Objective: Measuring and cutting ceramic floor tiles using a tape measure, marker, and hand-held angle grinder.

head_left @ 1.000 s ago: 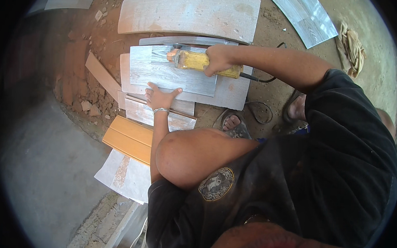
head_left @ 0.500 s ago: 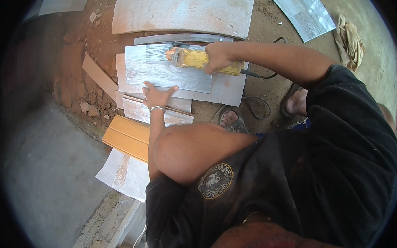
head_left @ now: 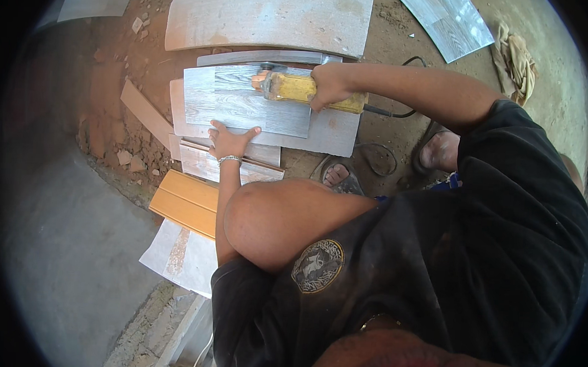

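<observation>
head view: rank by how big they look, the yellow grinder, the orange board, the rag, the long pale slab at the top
1. slab, clearly largest.
2. orange board.
3. grinder and rag look about alike; the right hand hides part of the grinder, and the rag sits near the bending rim, so no ranking.

Only 1 view exists, taken from a wide fisheye camera on the person's head. It looks steeply down over the chest and dark shirt (head_left: 435, 255) toward the ground (head_left: 74, 252), so the body fills the lower right. The grey tile (head_left: 245, 106) lies near the top centre, at arm's reach. Straight edges bow toward the dark round rim. No second view overlaps it.
</observation>
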Action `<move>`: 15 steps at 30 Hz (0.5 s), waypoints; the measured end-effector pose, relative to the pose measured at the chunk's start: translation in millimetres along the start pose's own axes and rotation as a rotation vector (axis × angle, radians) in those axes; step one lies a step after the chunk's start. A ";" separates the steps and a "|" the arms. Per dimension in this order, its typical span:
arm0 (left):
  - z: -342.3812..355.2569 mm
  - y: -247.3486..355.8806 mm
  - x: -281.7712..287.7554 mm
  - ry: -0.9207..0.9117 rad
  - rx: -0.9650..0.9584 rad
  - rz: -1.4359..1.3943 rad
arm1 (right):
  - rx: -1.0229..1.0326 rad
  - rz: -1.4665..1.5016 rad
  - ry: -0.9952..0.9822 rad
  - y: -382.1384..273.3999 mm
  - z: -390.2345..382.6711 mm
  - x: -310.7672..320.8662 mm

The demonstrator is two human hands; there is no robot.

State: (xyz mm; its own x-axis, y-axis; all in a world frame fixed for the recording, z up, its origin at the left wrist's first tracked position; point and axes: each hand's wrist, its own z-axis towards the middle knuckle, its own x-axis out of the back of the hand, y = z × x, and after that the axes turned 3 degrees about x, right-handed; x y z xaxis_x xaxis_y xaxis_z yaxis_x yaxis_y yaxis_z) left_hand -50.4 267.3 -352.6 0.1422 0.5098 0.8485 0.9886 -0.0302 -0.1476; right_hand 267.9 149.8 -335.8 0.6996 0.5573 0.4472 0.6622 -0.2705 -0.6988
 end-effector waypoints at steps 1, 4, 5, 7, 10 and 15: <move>0.2 -0.4 0.1 0.008 -0.003 -0.003 | -0.004 -0.008 0.007 -0.2 -2.1 -0.1; 0.5 -0.8 0.3 0.011 -0.006 -0.004 | -0.013 0.000 0.009 0.4 -5.8 -0.1; 0.7 -0.2 0.2 0.012 -0.001 -0.007 | -0.016 0.018 0.004 1.4 -6.6 0.2; -0.2 -0.3 -0.5 0.011 0.003 -0.005 | -0.019 0.001 0.018 -1.2 -1.2 -2.2; -0.6 -0.3 -0.9 0.013 0.003 -0.023 | -0.016 -0.015 0.038 -4.4 6.1 -2.2; -0.1 -2.3 -0.6 0.010 -0.003 -0.031 | -0.020 -0.024 -0.008 -3.2 -2.6 2.0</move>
State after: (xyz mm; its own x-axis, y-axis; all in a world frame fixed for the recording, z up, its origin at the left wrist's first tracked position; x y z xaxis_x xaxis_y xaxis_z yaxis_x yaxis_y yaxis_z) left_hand -52.7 267.0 -352.7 0.1124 0.5016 0.8578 0.9926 -0.0170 -0.1201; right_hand 267.9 149.7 -331.2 0.6815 0.5697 0.4593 0.6841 -0.2730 -0.6764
